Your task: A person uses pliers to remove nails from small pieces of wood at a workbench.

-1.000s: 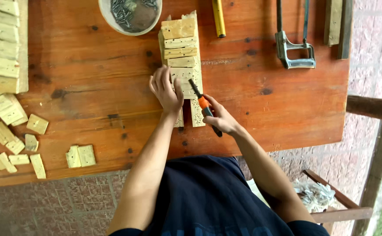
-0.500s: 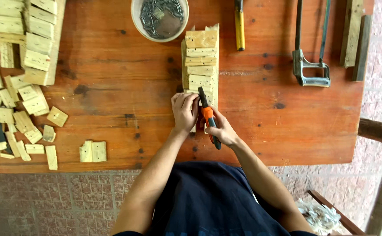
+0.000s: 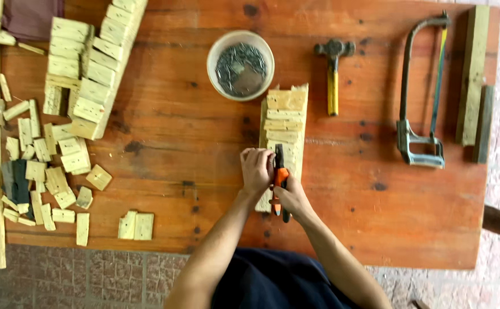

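Orange-handled pliers (image 3: 279,177) — right hand (image 3: 292,198) grip clenched — lengthwise, nose pointing away.

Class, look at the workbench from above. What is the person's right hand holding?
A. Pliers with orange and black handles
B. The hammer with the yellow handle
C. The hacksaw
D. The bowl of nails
A: the right hand grips the orange-and-black pliers at the wooden strip, while the hammer, hacksaw and bowl of nails lie untouched further up the table.
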